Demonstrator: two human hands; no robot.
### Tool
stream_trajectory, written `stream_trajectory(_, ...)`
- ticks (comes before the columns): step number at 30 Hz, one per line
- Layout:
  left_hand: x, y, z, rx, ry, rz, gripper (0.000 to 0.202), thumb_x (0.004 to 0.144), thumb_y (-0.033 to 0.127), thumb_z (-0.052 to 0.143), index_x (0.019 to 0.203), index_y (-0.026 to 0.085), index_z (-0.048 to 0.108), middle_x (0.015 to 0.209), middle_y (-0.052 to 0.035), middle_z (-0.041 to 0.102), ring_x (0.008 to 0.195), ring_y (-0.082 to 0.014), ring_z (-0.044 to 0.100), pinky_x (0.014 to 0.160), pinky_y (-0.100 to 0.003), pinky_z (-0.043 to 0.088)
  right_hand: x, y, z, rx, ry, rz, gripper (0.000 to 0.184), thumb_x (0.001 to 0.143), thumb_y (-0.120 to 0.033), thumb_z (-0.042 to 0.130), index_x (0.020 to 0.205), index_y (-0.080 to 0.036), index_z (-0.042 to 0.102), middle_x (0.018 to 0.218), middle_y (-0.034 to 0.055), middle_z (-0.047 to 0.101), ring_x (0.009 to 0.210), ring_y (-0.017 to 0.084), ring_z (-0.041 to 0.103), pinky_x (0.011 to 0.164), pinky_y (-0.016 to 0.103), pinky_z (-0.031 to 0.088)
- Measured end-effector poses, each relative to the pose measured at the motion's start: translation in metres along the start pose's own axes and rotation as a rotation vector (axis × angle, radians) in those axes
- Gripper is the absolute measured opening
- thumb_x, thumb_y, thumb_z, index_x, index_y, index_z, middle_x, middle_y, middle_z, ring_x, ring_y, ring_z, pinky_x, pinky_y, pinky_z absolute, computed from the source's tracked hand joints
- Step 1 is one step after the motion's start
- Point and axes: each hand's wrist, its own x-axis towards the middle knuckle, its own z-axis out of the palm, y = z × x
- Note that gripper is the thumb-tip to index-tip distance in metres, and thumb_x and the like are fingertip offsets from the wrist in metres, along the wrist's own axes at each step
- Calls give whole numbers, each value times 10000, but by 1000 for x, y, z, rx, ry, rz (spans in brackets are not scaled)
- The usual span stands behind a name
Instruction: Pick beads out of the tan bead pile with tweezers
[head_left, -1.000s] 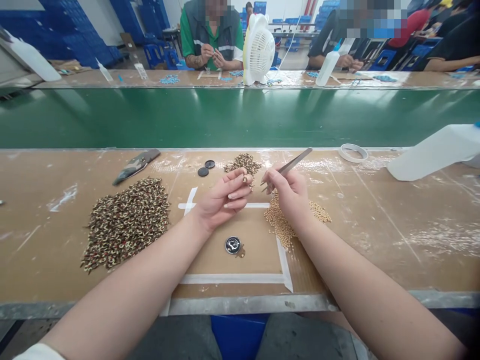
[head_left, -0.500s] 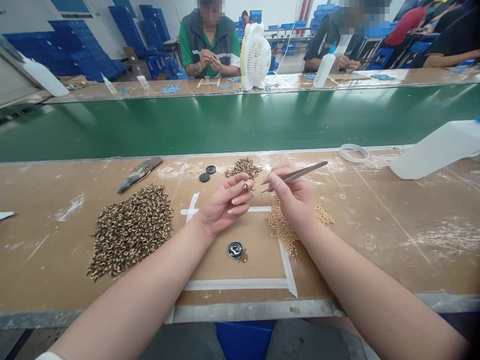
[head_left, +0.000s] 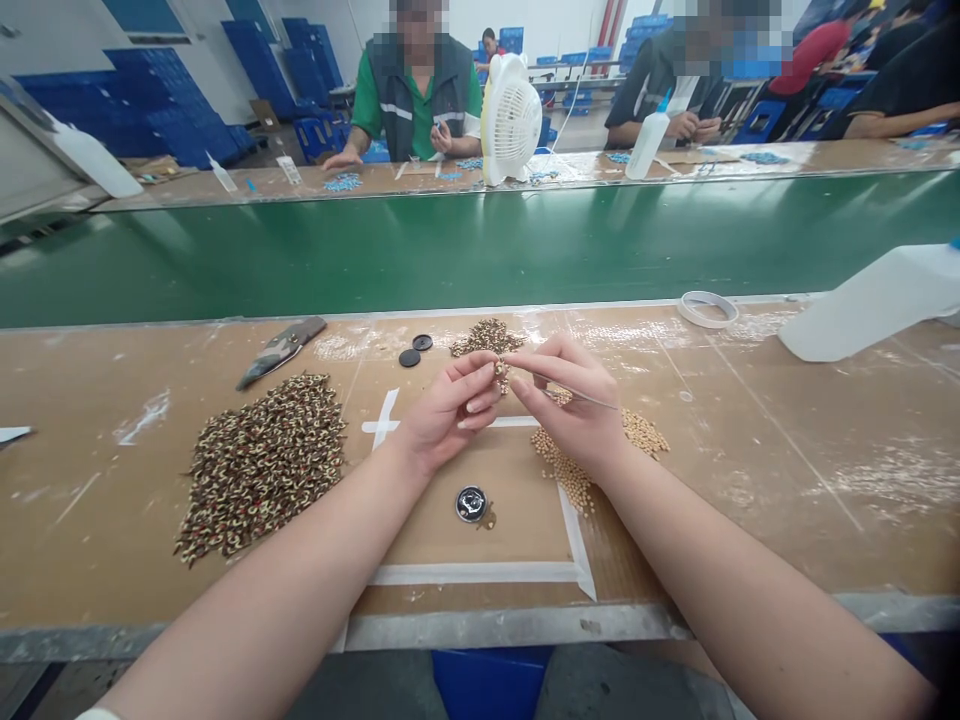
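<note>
My left hand (head_left: pixel 459 405) is closed in a pinch on a small dark and gold piece (head_left: pixel 499 370), too small to name further. Held in my right hand (head_left: pixel 574 400) are slim metal tweezers (head_left: pixel 589 398), their handle end lying across the palm. The right fingertips meet the small piece at the left fingertips. Beneath my right hand spreads a heap of tan beads (head_left: pixel 566 465). Beyond the hands lies a small pile of dark and gold pieces (head_left: pixel 487 337). A round dish of black liquid (head_left: pixel 471 503) sits nearer to me, inside white tape lines.
A big heap of similar pieces (head_left: pixel 262 465) lies left, below a camouflage-patterned pouch (head_left: pixel 281 350). Black round lids (head_left: pixel 410 357), a tape roll (head_left: pixel 707 309) and a white bottle (head_left: pixel 870 305) lie farther back. Beyond the green belt (head_left: pixel 420 255) are a fan (head_left: pixel 512 120) and people working.
My right hand has turned and moved left to meet the left fingertips, and the tweezers now point back into the palm. Across the belt, a person's hand has reached down to the table.
</note>
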Motion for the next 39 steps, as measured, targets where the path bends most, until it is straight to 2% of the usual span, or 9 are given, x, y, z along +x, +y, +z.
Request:
stream_trajectory(3, 0, 0, -1, 62, -7, 0, 214, 799, 240, 852, 976, 164, 758, 677, 51, 495, 473, -3, 333, 377, -102, 251, -1, 2, 1, -5, -24, -2, 320, 942, -242, 721, 1234, -367, 756, 839, -2, 578, 723, 152, 568, 689, 350, 511)
stream_trajectory(8, 0, -1, -1, 84, -9, -2, 215, 799, 254, 858, 965, 173, 748, 656, 59, 466, 471, -4, 330, 383, -104, 249, -1, 2, 1, -2, -39, -2, 335, 939, -215, 730, 1233, -372, 756, 830, -11, 583, 707, 140, 562, 673, 332, 493)
stream_trajectory(17, -1, -1, 0, 156, -53, 0, 213, 821, 276, 840, 926, 187, 677, 563, 81, 409, 439, -15, 305, 387, -114, 204, -3, 1, 2, -28, -20, -46, 227, 931, -193, 733, 1114, -320, 775, 818, -3, 637, 678, 140, 575, 623, 327, 486)
stream_trajectory(21, -1, -1, 2, 171, -38, 9, 275, 788, 285, 862, 925, 183, 646, 563, 88, 421, 432, -10, 314, 392, -115, 211, -3, 0, 2, -14, -21, -27, 200, 944, -196, 714, 1099, -311, 768, 824, 3, 652, 683, 144, 589, 602, 322, 494)
stream_trajectory(27, -2, -1, 5, 157, -13, 31, 382, 761, 259, 877, 983, 212, 570, 667, 85, 520, 421, 5, 322, 376, -117, 217, -3, -1, 3, 11, -19, 11, 173, 942, -186, 715, 1071, -286, 773, 848, 16, 675, 701, 145, 605, 606, 322, 506)
stream_trajectory(31, -2, -1, 6, 168, -17, 44, 357, 787, 257, 859, 959, 212, 549, 659, 90, 488, 429, 1, 322, 379, -117, 226, -3, 0, 4, 0, -5, 7, 174, 940, -209, 723, 1077, -300, 777, 844, 9, 679, 697, 144, 605, 604, 321, 506)
stream_trajectory(34, -1, 0, 6, 172, 6, 105, 339, 806, 246, 842, 952, 212, 539, 718, 77, 520, 454, -1, 336, 391, -122, 242, -1, 2, 2, 16, 48, 89, 135, 942, -268, 723, 1062, -304, 774, 853, 4, 678, 731, 153, 619, 657, 335, 526)
stream_trajectory(36, 0, 1, 5, 185, 32, 146, 349, 798, 242, 846, 948, 211, 533, 787, 61, 562, 480, -3, 362, 404, -129, 265, 1, 4, 1, 84, 97, 182, 95, 968, -318, 681, 979, -290, 771, 877, 12, 671, 806, 169, 637, 742, 359, 544)
stream_trajectory(39, 2, 0, 4, 229, 82, 187, 371, 780, 250, 860, 948, 213, 531, 841, 46, 591, 536, -21, 442, 426, -142, 305, 5, 8, 0, 268, 132, 250, 210, 998, -374, 611, 860, -270, 731, 938, 28, 643, 982, 206, 651, 936, 425, 536)
